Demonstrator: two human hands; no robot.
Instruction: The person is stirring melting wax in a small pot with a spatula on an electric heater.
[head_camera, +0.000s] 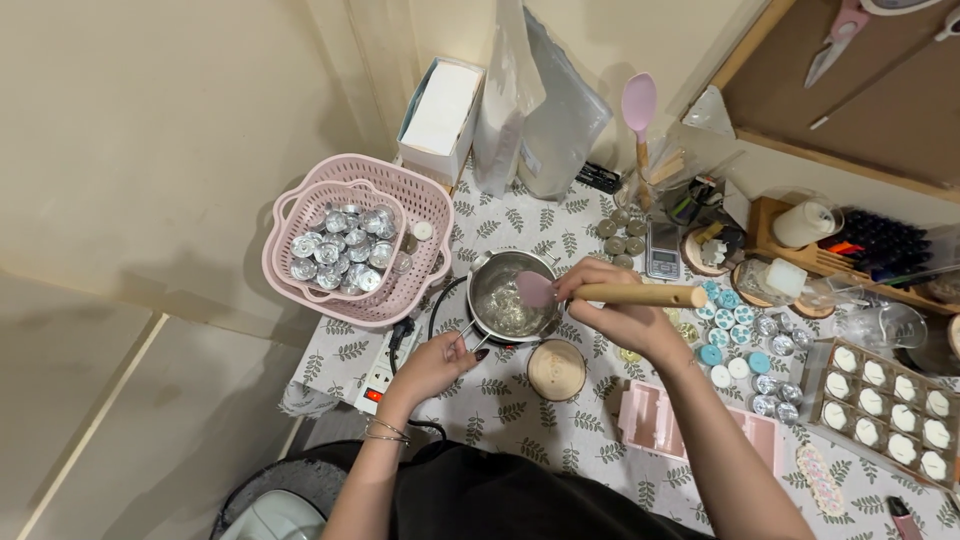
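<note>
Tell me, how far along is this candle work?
Done: a cardboard tray holds rows of filled white tealights. In hand: the right hand stirs a small steel pot with a pink wooden-handled spatula, while the left hand grips the pot's handle. Left: a pink basket of empty silver tealight cups.

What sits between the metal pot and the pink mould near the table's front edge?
A round wooden coaster lies on the leaf-print cloth between the metal pot and the pink mould, head view.
</note>
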